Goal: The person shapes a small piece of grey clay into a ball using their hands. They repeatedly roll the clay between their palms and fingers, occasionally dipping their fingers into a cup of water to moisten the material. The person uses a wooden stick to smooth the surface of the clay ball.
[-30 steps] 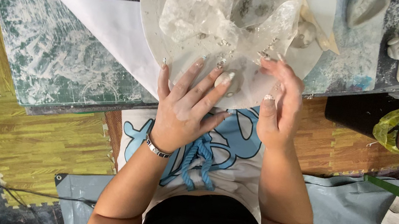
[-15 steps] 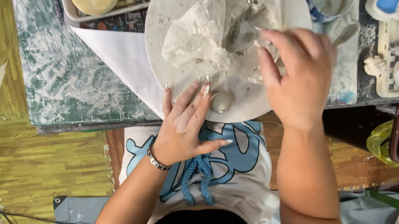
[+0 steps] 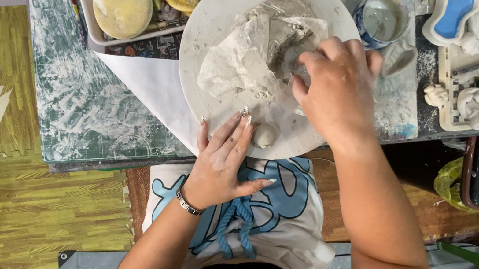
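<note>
Left hand (image 3: 222, 162) lies flat, palm down, fingers (image 3: 238, 134) stretched forward and slightly spread, thumb out to the side; long pale nails, a metal bracelet at the wrist. Left forearm runs back toward the body at lower left. Right hand (image 3: 336, 90) reaches further forward, back of hand up, fingers (image 3: 304, 75) curled down and inward, knuckles raised. Right forearm comes in steeply from lower right, wrist bent.
</note>
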